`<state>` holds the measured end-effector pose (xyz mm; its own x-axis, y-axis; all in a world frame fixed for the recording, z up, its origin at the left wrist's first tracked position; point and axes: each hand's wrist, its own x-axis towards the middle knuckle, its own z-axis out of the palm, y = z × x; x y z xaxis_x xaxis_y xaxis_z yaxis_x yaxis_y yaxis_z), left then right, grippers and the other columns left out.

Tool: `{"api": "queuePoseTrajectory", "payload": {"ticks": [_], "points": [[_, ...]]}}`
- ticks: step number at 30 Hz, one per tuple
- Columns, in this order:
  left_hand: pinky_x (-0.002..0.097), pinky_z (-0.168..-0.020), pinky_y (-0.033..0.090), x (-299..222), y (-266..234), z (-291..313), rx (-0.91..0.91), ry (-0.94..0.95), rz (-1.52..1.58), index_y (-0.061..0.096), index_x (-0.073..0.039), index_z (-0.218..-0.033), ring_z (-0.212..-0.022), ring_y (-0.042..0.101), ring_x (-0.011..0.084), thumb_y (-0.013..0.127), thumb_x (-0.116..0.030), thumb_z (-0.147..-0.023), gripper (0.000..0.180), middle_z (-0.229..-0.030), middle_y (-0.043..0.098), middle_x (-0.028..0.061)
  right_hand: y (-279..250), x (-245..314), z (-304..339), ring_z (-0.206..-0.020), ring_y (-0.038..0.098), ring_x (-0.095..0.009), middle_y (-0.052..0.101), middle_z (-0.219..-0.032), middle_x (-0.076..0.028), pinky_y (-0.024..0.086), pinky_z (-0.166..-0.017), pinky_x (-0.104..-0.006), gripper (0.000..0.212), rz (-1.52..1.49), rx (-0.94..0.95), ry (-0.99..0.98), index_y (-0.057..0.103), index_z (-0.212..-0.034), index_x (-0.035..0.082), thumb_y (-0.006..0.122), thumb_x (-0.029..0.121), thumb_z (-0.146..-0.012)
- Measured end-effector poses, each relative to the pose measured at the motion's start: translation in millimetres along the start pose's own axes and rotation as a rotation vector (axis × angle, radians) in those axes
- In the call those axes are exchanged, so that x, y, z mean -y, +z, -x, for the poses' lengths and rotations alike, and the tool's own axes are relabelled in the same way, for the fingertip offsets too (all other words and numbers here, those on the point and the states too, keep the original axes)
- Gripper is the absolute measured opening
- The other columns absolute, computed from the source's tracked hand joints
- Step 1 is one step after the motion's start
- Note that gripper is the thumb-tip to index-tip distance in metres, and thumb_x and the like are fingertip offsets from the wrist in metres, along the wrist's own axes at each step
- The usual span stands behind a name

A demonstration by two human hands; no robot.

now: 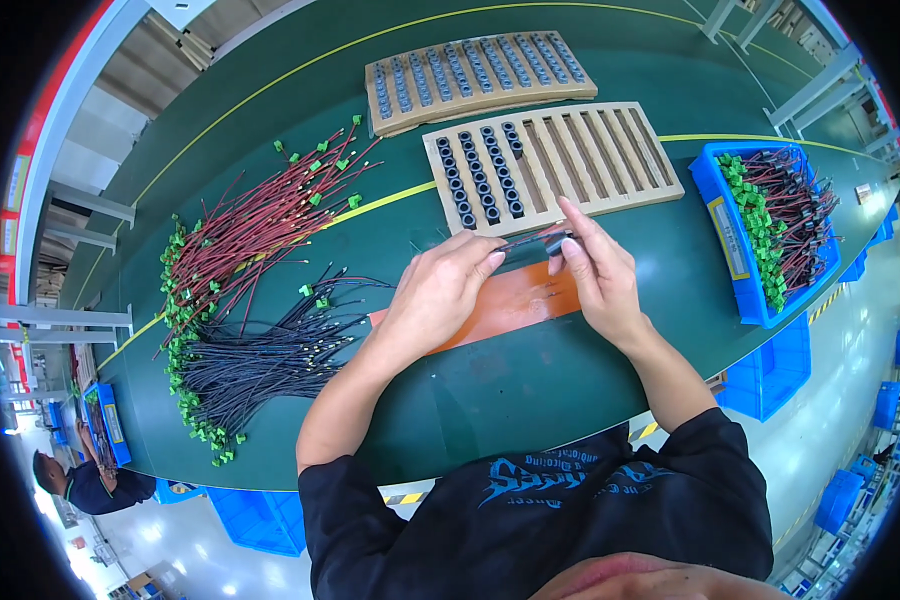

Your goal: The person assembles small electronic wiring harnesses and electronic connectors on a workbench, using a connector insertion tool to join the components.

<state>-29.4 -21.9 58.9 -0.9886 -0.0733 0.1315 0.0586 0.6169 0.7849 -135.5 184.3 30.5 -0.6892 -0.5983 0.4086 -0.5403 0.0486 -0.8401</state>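
Observation:
My left hand pinches a thin dark wire with some red beside it, between thumb and fingers. My right hand holds a small black cylindrical part between thumb and fingers, its index finger stretched out. The wire runs across to that part; whether it goes inside, I cannot tell. Below both hands lies an orange mat with a few tiny pieces on it. Just beyond stands a slotted tan tray with several rows of black cylindrical parts at its left side and bare slots at its right.
A second tan tray with grey parts sits farther back. At the left lie bundles of red wires and black wires with green connectors. A blue bin of wired parts stands right. Another person is at far left.

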Motion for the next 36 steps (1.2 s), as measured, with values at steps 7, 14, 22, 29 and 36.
{"api": "queuePoseTrajectory", "payload": {"ticks": [7, 14, 22, 29, 36], "points": [[0.0414, -0.079, 0.052, -4, 6, 3, -0.001, 0.018, -0.002, 0.068, 0.001, -0.116, -0.088, 0.065, 0.0364, 0.057, -0.014, -0.103, 0.023, -0.097, 0.066, 0.0176, 3, 6, 1, -0.077, 0.066, -0.015, 0.066, -0.101, -0.012, 0.055, -0.072, -0.0292, 0.051, 0.141, 0.063, -0.066, 0.043, -0.153, 0.002, 0.054, 0.002, -0.104], [0.0409, -0.077, 0.052, -9, 10, 3, -0.052, 0.046, 0.024, 0.068, 0.002, -0.114, -0.085, 0.065, 0.0357, 0.060, -0.013, -0.101, 0.021, -0.093, 0.065, 0.0170, 5, 4, 4, -0.077, 0.066, -0.017, 0.069, -0.108, -0.011, 0.056, -0.072, -0.0308, 0.064, 0.145, 0.108, -0.037, 0.026, -0.160, 0.003, 0.054, 0.002, -0.103], [0.0484, -0.070, 0.052, -9, 12, 3, -0.044, 0.050, 0.004, 0.069, -0.002, -0.113, -0.084, 0.066, 0.0407, 0.058, -0.019, -0.102, 0.023, -0.094, 0.064, 0.0164, 4, 4, 2, -0.083, 0.068, -0.022, 0.068, -0.111, -0.012, 0.057, -0.076, -0.0343, 0.073, 0.201, 0.149, -0.007, 0.017, -0.162, 0.002, 0.057, -0.001, -0.100], [0.0405, -0.072, 0.052, -14, 12, 2, -0.063, 0.047, -0.012, 0.069, 0.000, -0.113, -0.080, 0.065, 0.0343, 0.061, -0.013, -0.101, 0.020, -0.089, 0.062, 0.0154, 6, 3, 2, -0.084, 0.068, -0.022, 0.068, -0.113, -0.013, 0.057, -0.079, -0.0348, 0.071, 0.162, 0.149, -0.017, 0.019, -0.161, 0.002, 0.057, -0.001, -0.100], [0.0418, -0.066, 0.052, -13, 10, 4, -0.099, 0.068, -0.093, 0.069, -0.001, -0.112, -0.076, 0.065, 0.0341, 0.061, -0.013, -0.101, 0.018, -0.087, 0.061, 0.0146, -8, 1, -9, -0.090, 0.061, -0.013, 0.066, -0.119, -0.014, 0.053, -0.085, -0.0300, 0.039, -0.889, -0.094, 0.365, 0.051, -0.142, -0.003, 0.046, 0.019, -0.111]]}}
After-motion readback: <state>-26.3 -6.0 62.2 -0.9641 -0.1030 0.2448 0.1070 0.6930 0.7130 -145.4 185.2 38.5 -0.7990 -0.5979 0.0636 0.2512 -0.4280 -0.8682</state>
